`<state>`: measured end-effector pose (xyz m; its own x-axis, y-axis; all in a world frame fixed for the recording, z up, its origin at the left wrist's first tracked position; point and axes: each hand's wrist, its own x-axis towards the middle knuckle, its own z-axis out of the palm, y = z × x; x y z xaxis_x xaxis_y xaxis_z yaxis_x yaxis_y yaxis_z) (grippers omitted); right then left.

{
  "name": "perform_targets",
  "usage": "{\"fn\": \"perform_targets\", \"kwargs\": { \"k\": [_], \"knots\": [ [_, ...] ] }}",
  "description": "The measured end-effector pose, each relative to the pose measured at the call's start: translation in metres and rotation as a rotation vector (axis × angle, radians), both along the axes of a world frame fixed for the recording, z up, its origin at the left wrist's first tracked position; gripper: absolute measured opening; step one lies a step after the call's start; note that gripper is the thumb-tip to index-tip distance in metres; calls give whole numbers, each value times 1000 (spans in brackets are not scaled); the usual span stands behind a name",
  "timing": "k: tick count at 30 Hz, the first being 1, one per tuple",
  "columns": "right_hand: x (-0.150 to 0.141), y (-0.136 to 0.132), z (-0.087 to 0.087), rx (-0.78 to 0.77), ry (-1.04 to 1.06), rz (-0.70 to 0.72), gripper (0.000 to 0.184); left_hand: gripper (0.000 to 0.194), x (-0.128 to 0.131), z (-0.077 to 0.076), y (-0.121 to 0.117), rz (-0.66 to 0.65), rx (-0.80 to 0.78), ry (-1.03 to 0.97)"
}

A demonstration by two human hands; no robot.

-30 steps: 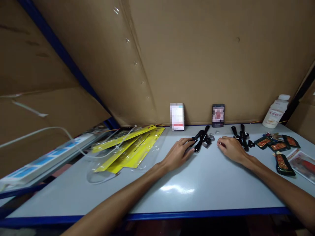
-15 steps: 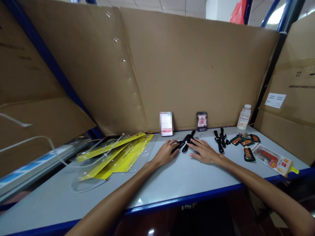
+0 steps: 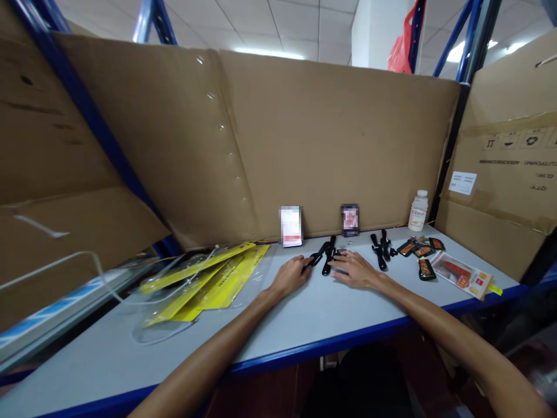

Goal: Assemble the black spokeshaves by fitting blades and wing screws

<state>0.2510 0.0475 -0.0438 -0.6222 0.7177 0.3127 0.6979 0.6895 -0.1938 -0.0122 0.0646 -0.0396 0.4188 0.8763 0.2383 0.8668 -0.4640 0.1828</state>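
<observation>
My left hand (image 3: 290, 276) lies on the grey table (image 3: 304, 313), its fingertips touching the near end of a black clip-like tool (image 3: 324, 255). My right hand (image 3: 353, 269) rests flat just right of that tool, fingers stretched out toward it. A second pair of black tools (image 3: 380, 248) lies further right, untouched. Whether the left fingers grip the tool or only touch it is too small to tell.
Yellow packaging cards in clear sleeves (image 3: 209, 281) lie at the left. A white card (image 3: 291, 226) and a dark card (image 3: 350, 220) lean on the cardboard back wall (image 3: 304, 145). A white bottle (image 3: 418, 211), several small dark packets (image 3: 420, 251) and a printed packet (image 3: 461, 274) sit at right.
The view has tilted up and pulled back, showing the ceiling and a cardboard box at right. My right hand has slid left toward the black tool; my left hand stays at its near end.
</observation>
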Motion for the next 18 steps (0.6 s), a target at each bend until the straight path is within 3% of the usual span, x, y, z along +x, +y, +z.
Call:
{"fn": "perform_targets", "kwargs": {
  "k": [5,11,14,18],
  "knots": [
    [0,-5,6,24,-1,25,38,35,3,5,-2,-41,10,-8],
    [1,-11,7,85,19,53,46,35,17,20,-23,-129,117,-5],
    [11,4,-6,104,49,125,54,37,24,22,-23,-174,143,44],
    [23,48,-36,82,101,103,56,39,21,16,-9,-187,163,82]
  ]
}}
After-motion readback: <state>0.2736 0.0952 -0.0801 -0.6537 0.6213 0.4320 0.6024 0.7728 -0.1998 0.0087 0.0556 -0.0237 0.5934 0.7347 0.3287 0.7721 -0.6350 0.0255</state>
